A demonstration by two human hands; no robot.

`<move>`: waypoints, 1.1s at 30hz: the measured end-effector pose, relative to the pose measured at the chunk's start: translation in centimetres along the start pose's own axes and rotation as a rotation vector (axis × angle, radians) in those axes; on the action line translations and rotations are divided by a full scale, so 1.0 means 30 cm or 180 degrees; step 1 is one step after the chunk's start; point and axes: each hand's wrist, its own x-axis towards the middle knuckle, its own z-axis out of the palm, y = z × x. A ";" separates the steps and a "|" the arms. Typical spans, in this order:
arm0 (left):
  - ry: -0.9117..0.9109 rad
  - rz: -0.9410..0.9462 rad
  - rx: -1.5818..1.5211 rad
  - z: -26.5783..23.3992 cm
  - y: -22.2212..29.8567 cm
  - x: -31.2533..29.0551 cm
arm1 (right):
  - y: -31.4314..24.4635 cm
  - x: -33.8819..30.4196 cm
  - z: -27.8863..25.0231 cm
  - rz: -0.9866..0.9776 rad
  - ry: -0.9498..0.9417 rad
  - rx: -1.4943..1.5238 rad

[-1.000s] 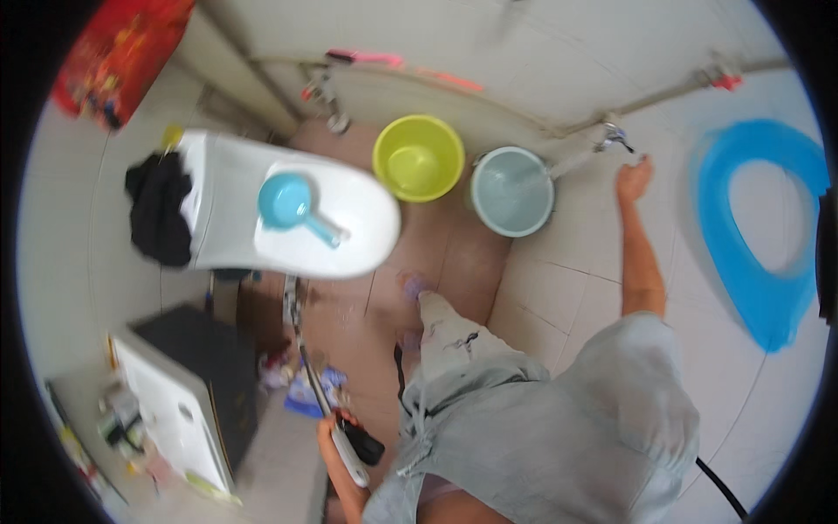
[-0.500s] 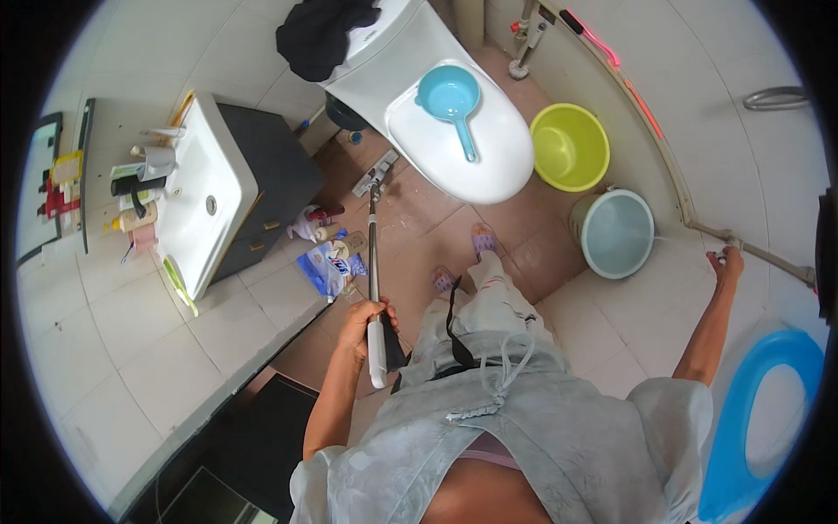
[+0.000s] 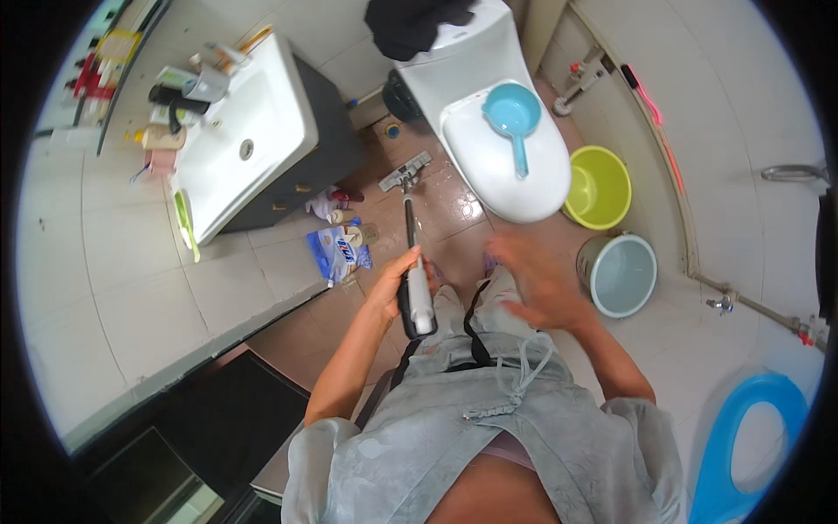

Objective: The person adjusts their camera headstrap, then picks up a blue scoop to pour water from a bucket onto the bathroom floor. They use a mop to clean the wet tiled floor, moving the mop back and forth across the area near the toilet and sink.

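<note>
Left hand (image 3: 394,286) grips slim floor wiper (image 3: 408,229) (pale handle, dark shaft).

The left hand (image 3: 397,284) is closed in a grip, arm stretched forward; the right hand (image 3: 537,279) is blurred, fingers spread, empty.

right hand (image 3: 541,284) motion-blurred; blue seat (image 3: 742,445) cut off

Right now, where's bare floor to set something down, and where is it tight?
Free: pale tiles right of the grey bucket, toward the wall pipe, and the brown floor left of the left hand gripping the mop handle. Crowded: the gap between cabinet and toilet, with mop head, detergent bag and bottles.
</note>
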 end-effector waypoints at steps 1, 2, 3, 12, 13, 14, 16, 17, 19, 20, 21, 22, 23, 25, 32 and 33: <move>0.0124 0.0234 0.0021 0.001 0.010 0.001 | -0.075 0.119 0.069 -0.0396 -0.0070 0.0165; 0.0258 0.0479 0.0020 -0.002 0.016 -0.001 | -0.137 0.216 0.131 -0.0801 -0.0168 0.0338; 0.0000 0.0650 -0.0039 -0.036 0.024 0.003 | -0.160 0.291 0.203 -0.0925 -0.0022 0.0609; 0.0464 0.0820 -0.0959 -0.435 -0.004 -0.209 | -0.128 1.044 0.286 -0.0174 0.1502 0.2136; 0.0532 0.0860 -0.0996 -0.493 -0.041 -0.225 | -0.154 1.083 0.277 -0.0416 0.1420 0.2297; 0.0607 0.0877 -0.1062 -0.542 -0.084 -0.234 | -0.190 1.098 0.282 -0.0537 0.1278 0.2327; 0.0621 0.0770 -0.1483 -0.601 -0.146 -0.247 | -0.132 1.125 0.357 -0.0385 0.1283 0.2254; 0.0621 0.0780 -0.1671 -0.618 -0.143 -0.251 | -0.141 1.143 0.410 -0.0406 0.1072 0.2137; 0.0611 0.0811 -0.1660 -0.628 -0.142 -0.247 | -0.149 1.204 0.413 -0.0363 0.1049 0.2106; 0.0649 0.0825 -0.1652 -0.641 -0.143 -0.259 | -0.170 1.251 0.416 -0.0372 0.1136 0.2061; 0.0671 0.0847 -0.1731 -0.653 -0.146 -0.273 | -0.188 1.271 0.405 -0.0431 0.1281 0.2168; 0.0690 0.0867 -0.1807 -0.663 -0.150 -0.288 | -0.206 1.267 0.391 -0.0345 0.1469 0.2282; 0.0707 0.0853 -0.1894 -0.663 -0.169 -0.302 | -0.202 1.266 0.386 -0.0372 0.1452 0.2341; 0.0837 0.0860 -0.1881 -0.669 -0.194 -0.290 | -0.150 1.254 0.398 -0.0316 0.1234 0.2372; 0.0739 0.0939 -0.1806 -0.663 -0.154 -0.261 | -0.201 1.273 0.389 -0.0178 0.1216 0.2284; 0.0717 0.0918 -0.1852 -0.659 -0.162 -0.246 | -0.190 1.254 0.404 -0.0171 0.1263 0.2214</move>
